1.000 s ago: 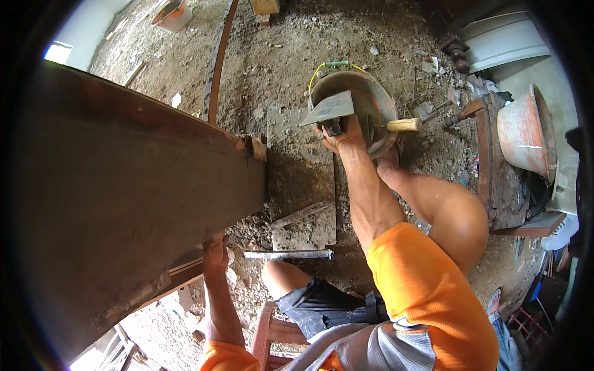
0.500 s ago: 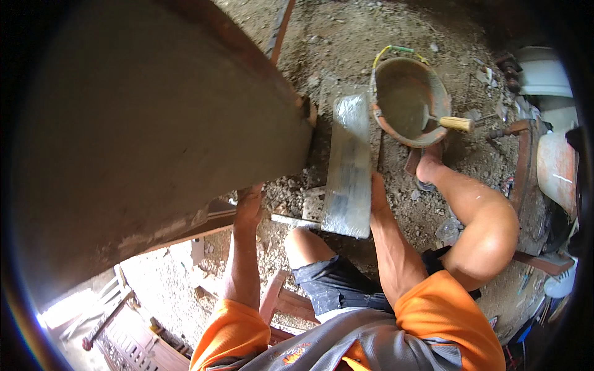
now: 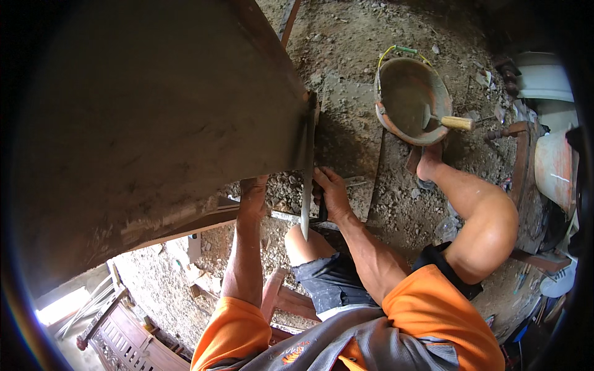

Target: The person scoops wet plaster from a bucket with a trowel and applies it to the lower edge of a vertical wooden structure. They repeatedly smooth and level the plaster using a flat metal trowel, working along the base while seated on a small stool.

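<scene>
My right hand [image 3: 331,193] grips a long flat plastering float [image 3: 305,179], held on edge against the end of a big grey rendered surface [image 3: 154,111] that fills the upper left. My left hand [image 3: 253,191] rests flat against the lower edge of that surface, just left of the float. A round bucket [image 3: 405,93] with grey mortar stands on the ground ahead of my right knee, and a trowel with a wooden handle [image 3: 456,122] lies in it.
The ground is rubble and dirt [image 3: 365,37]. A flat grey slab [image 3: 349,136] lies below the float. I sit on a wooden stool [image 3: 281,300]. Rusty metal parts [image 3: 520,161] and an orange container [image 3: 554,170] stand at the right.
My right hand brought the float from over the bucket back to the surface and turned it on edge against the end. The view swung left and closer to the surface.
</scene>
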Action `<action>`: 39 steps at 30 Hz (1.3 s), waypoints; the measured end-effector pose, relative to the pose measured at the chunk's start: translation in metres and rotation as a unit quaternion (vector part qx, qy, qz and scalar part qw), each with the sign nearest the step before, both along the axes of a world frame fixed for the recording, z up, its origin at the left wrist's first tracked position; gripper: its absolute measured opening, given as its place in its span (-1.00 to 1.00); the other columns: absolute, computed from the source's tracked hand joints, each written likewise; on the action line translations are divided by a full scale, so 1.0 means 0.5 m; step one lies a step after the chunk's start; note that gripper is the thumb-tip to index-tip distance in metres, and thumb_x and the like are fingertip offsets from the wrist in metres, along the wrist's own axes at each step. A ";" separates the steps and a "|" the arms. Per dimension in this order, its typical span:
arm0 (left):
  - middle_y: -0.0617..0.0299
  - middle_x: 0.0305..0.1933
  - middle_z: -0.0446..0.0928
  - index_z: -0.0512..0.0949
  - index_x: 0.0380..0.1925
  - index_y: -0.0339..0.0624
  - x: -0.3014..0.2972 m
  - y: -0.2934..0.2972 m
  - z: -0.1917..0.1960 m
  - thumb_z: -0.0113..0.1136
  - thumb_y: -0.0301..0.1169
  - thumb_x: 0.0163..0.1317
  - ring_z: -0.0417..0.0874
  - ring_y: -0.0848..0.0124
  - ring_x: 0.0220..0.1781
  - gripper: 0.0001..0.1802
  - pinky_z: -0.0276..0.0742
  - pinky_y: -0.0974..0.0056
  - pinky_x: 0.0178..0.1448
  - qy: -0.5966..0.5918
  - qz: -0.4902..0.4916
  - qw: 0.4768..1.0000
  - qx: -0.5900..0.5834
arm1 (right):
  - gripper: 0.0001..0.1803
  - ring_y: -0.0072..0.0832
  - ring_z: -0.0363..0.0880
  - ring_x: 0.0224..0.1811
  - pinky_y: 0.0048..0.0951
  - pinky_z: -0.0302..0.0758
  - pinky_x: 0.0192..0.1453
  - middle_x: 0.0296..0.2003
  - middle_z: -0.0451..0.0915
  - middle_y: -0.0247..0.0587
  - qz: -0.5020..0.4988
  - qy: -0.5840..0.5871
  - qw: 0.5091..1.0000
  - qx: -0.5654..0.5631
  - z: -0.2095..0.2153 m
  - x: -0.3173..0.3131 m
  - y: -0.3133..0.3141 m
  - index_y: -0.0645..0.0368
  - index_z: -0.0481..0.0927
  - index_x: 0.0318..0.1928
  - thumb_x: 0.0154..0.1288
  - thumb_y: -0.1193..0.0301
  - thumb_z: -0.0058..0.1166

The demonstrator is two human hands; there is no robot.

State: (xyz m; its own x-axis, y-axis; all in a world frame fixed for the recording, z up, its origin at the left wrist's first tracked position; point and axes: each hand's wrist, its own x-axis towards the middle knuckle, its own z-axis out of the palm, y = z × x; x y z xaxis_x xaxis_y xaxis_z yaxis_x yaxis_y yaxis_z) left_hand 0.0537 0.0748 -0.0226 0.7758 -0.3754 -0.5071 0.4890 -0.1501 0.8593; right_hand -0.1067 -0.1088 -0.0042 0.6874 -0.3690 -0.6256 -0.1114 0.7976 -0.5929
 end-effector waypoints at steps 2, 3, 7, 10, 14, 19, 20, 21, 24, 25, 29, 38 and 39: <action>0.40 0.30 0.56 0.45 0.35 0.10 0.000 -0.001 0.008 0.50 0.11 0.24 0.53 0.39 0.37 -0.24 0.34 0.00 0.23 0.004 -0.001 0.999 0.039 | -0.74 -0.74 0.29 -0.61 -0.55 0.21 -0.57 -0.58 0.38 -0.58 -0.004 0.011 1.000 -0.018 -0.001 0.015 0.008 0.03 0.65 -0.20 0.54 0.13 0.23; 0.40 0.30 0.56 0.45 0.34 0.11 -0.002 -0.003 0.013 0.49 0.10 0.25 0.54 0.39 0.37 -0.25 0.34 0.00 0.24 0.006 0.001 0.999 0.046 | -0.74 -0.74 0.29 -0.61 -0.55 0.21 -0.57 -0.59 0.36 -0.59 -0.002 0.016 0.999 -0.028 0.000 0.023 0.012 0.04 0.65 -0.20 0.54 0.14 0.23; 0.39 0.30 0.57 0.46 0.32 0.11 -0.017 -0.023 0.029 0.48 0.07 0.28 0.55 0.39 0.36 -0.30 0.34 -0.01 0.24 -0.043 -0.002 0.999 0.029 | -0.70 -0.78 0.33 -0.56 -0.58 0.26 -0.53 -0.52 0.47 -0.54 0.013 0.037 0.995 -0.090 0.011 0.024 0.038 0.16 0.70 -0.09 0.53 0.17 0.24; 0.40 0.27 0.58 0.46 0.31 0.11 -0.024 -0.031 0.028 0.46 0.06 0.30 0.56 0.40 0.34 -0.33 0.35 0.01 0.22 -0.077 -0.008 0.997 0.014 | -0.72 -0.81 0.36 -0.49 -0.60 0.28 -0.50 -0.47 0.52 -0.52 0.001 0.012 0.993 -0.117 0.009 -0.008 0.057 0.17 0.71 -0.07 0.54 0.20 0.21; 0.25 0.44 0.43 0.35 0.44 -0.04 -0.009 -0.015 0.013 0.44 -0.11 0.35 0.41 0.33 0.48 -0.26 0.25 0.07 0.49 -0.046 -0.023 0.998 -0.024 | -0.75 -0.78 0.28 -0.62 -0.59 0.24 -0.58 -0.56 0.44 -0.56 -0.033 0.002 0.999 0.007 -0.022 -0.009 0.041 0.09 0.67 -0.14 0.57 0.17 0.18; 0.38 0.33 0.56 0.43 0.33 0.12 0.011 0.004 0.006 0.43 0.14 0.30 0.52 0.38 0.41 -0.28 0.33 0.01 0.23 0.013 -0.012 0.998 0.063 | -0.70 -0.76 0.27 -0.65 -0.56 0.18 -0.60 -0.59 0.40 -0.58 -0.024 -0.008 1.000 -0.001 -0.025 0.038 0.034 0.12 0.67 -0.13 0.56 0.13 0.19; 0.37 0.35 0.55 0.42 0.34 0.13 0.005 0.004 0.007 0.43 0.15 0.30 0.51 0.36 0.43 -0.27 0.31 -0.01 0.25 0.017 -0.016 0.998 0.057 | -0.70 -0.75 0.28 -0.65 -0.57 0.19 -0.60 -0.58 0.40 -0.58 -0.017 -0.009 1.000 -0.025 -0.021 0.038 0.036 0.13 0.68 -0.11 0.56 0.14 0.19; 0.36 0.39 0.52 0.40 0.36 0.13 -0.001 0.001 0.006 0.43 0.15 0.30 0.50 0.33 0.44 -0.25 0.30 -0.03 0.28 -0.001 -0.007 0.998 0.060 | -0.72 -0.74 0.30 -0.65 -0.57 0.21 -0.60 -0.58 0.41 -0.57 -0.008 -0.021 0.997 -0.069 -0.015 0.029 0.046 0.13 0.69 -0.09 0.56 0.16 0.20; 0.32 0.47 0.45 0.34 0.43 0.14 -0.022 0.001 0.002 0.42 0.16 0.30 0.45 0.25 0.49 -0.18 0.24 -0.09 0.35 -0.026 0.018 0.997 0.070 | -0.73 -0.73 0.33 -0.64 -0.55 0.23 -0.61 -0.58 0.41 -0.56 -0.019 -0.034 0.999 0.024 -0.030 -0.007 0.044 0.10 0.68 -0.10 0.55 0.16 0.20; 0.31 0.49 0.43 0.32 0.45 0.14 -0.020 0.000 0.000 0.42 0.17 0.30 0.43 0.23 0.50 -0.16 0.22 -0.11 0.37 -0.021 0.019 0.997 0.068 | -0.72 -0.73 0.39 -0.65 -0.55 0.32 -0.62 -0.55 0.53 -0.49 -0.022 -0.005 0.999 0.042 -0.048 -0.010 0.028 0.05 0.64 -0.18 0.60 0.13 0.11; 0.39 0.55 0.32 0.25 0.53 0.21 0.001 0.012 -0.007 0.45 0.05 0.31 0.35 0.33 0.50 -0.13 0.25 0.03 0.34 0.049 0.033 0.998 0.012 | -0.60 -0.68 0.43 -0.62 -0.55 0.42 -0.55 -0.54 0.54 -0.50 -0.017 -0.020 0.989 0.147 -0.139 0.011 -0.014 0.05 0.64 -0.18 0.63 0.01 0.00; 0.47 0.52 0.34 0.32 0.49 0.27 -0.012 0.005 0.007 0.43 -0.15 0.38 0.35 0.38 0.48 -0.27 0.22 -0.03 0.43 0.041 0.046 0.997 0.047 | -0.63 -0.68 0.33 -0.68 -0.55 0.25 -0.64 -0.58 0.47 -0.52 -0.041 -0.080 0.965 0.248 -0.182 0.049 -0.031 -0.03 0.62 -0.28 0.55 -0.01 0.12; 0.47 0.52 0.35 0.34 0.48 0.25 -0.011 0.010 0.001 0.42 -0.19 0.40 0.35 0.39 0.47 -0.30 0.23 -0.03 0.43 0.041 0.033 0.998 0.047 | -0.65 -0.69 0.33 -0.67 -0.55 0.25 -0.64 -0.58 0.47 -0.53 -0.031 -0.113 0.962 0.245 -0.177 0.048 -0.033 -0.03 0.62 -0.27 0.56 0.01 0.11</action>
